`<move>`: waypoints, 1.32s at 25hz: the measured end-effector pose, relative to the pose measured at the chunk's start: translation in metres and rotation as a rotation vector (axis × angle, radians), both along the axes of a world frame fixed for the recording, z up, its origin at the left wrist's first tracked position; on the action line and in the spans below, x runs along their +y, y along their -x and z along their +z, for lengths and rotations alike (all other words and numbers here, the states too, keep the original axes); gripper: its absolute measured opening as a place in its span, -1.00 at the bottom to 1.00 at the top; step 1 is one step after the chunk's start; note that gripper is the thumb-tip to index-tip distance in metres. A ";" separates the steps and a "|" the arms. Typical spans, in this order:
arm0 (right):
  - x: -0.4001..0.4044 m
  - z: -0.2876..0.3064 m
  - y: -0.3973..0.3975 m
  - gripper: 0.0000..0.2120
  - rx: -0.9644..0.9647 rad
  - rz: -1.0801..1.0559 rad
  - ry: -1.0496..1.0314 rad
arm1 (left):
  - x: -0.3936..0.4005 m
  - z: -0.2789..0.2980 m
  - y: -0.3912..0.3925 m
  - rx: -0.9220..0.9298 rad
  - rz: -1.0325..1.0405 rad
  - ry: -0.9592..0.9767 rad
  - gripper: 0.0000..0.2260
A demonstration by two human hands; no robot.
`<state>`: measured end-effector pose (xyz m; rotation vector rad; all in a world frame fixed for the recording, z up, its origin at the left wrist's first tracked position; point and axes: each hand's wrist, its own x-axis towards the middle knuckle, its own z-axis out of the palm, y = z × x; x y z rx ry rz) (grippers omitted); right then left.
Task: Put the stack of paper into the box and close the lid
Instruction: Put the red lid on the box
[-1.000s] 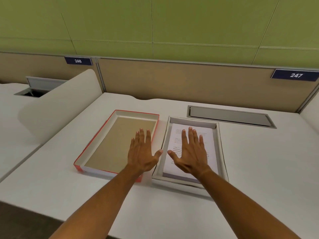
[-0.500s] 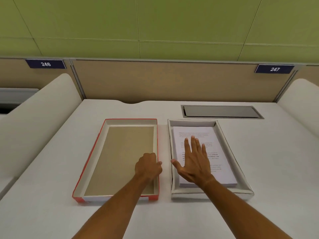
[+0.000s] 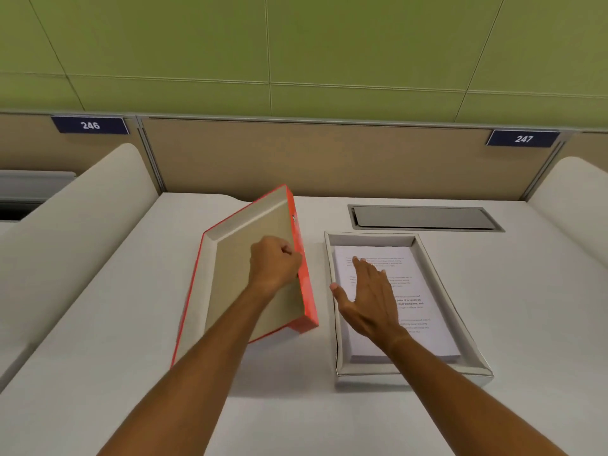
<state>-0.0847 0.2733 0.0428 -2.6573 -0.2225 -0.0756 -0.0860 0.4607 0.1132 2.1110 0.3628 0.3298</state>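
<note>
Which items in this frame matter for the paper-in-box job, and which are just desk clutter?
Job:
- stack of paper, already in the box
- box
- lid, right edge tilted up
- left hand, gripping the lid
- right hand, open over the paper

Not the job:
- cable hatch
- number plates 246, 247

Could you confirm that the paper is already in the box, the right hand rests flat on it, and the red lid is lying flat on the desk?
Not quite: the head view shows the red lid tilted up on its left edge, its right side raised in the left hand's grip. The rest holds: the stack of paper sits in the box under the flat right hand.
</note>
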 end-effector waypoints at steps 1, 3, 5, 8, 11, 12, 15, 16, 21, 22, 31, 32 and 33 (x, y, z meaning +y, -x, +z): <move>0.005 0.003 -0.001 -0.25 0.007 -0.017 -0.088 | 0.009 0.016 -0.001 -0.043 0.018 0.134 -0.89; 0.017 0.011 -0.005 -0.34 0.052 -0.045 -0.281 | 0.027 0.045 0.002 -0.115 0.045 0.351 -0.87; 0.027 0.018 -0.009 -0.43 0.139 -0.082 -0.472 | 0.041 0.067 0.011 -0.154 0.046 0.509 -0.89; 0.030 0.021 -0.015 -0.63 0.358 -0.212 -0.675 | 0.057 0.086 0.025 -0.207 0.060 0.825 -0.90; 0.016 0.017 -0.015 -0.72 0.677 -0.268 -0.947 | 0.071 0.089 0.037 -0.105 -0.033 1.091 -0.81; 0.011 0.013 -0.014 -0.68 0.752 -0.268 -1.048 | 0.075 0.087 0.040 -0.050 -0.071 1.120 -0.81; -0.005 0.005 -0.016 -0.65 0.782 -0.291 -1.299 | 0.086 0.068 0.045 0.079 -0.088 1.113 -0.74; -0.012 0.005 -0.016 -0.65 0.773 -0.298 -1.343 | 0.088 0.059 0.046 0.122 -0.097 1.135 -0.74; -0.075 0.003 -0.024 -0.61 0.705 -0.349 -1.303 | 0.084 0.005 0.029 0.263 -0.113 1.072 -0.70; -0.087 0.004 -0.025 -0.59 0.693 -0.368 -1.275 | 0.078 -0.005 0.025 0.285 -0.108 1.041 -0.73; -0.175 0.011 -0.031 -0.76 0.504 -0.497 -1.071 | -0.002 -0.056 -0.007 0.481 -0.142 0.819 -0.69; -0.181 0.010 -0.033 -0.76 0.502 -0.503 -1.049 | -0.010 -0.059 -0.010 0.485 -0.133 0.818 -0.70; -0.187 0.008 -0.035 -0.75 0.500 -0.509 -1.028 | -0.017 -0.062 -0.013 0.487 -0.124 0.811 -0.70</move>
